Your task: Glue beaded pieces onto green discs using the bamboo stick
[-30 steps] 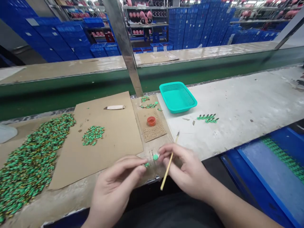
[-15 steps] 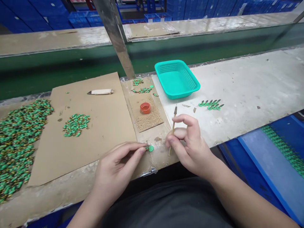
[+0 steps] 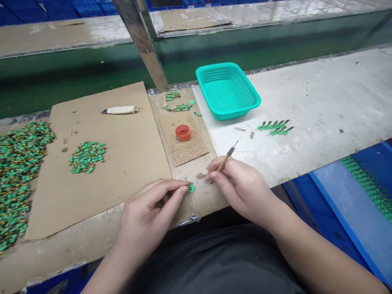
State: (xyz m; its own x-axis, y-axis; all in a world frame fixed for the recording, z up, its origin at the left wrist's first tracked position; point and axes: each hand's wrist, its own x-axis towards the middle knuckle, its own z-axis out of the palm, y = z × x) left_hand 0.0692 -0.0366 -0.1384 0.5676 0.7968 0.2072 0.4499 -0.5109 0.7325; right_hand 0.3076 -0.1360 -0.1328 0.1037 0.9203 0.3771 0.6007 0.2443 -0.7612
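My left hand [image 3: 153,212] pinches a small green figure with a round base [image 3: 191,188] between thumb and forefinger, near the table's front edge. In my right hand [image 3: 241,183] is a thin wooden-handled tool [image 3: 224,160], gripped like a pen. Its dark-wrapped end and fine needle-like tip point up and away, apart from the green piece. Beyond the hands, a small red cap [image 3: 183,133] sits on a piece of cardboard [image 3: 192,153]. Several small green and gold parts [image 3: 180,108] and a loose green disc [image 3: 192,102] are behind it.
On the left lie a large heap of green parts [image 3: 21,175], a smaller pile [image 3: 87,157] and a white-wrapped pointed tool [image 3: 121,110] on cardboard [image 3: 134,163]. A turquoise basket [image 3: 228,92] and finished-looking green pieces on bases [image 3: 275,127] are right. A metal post [image 3: 143,49] rises behind.
My right hand has moved slightly left and its fingers have closed in around the tool, which now leans to the right. My left hand still pinches the green piece. The view has tilted down.
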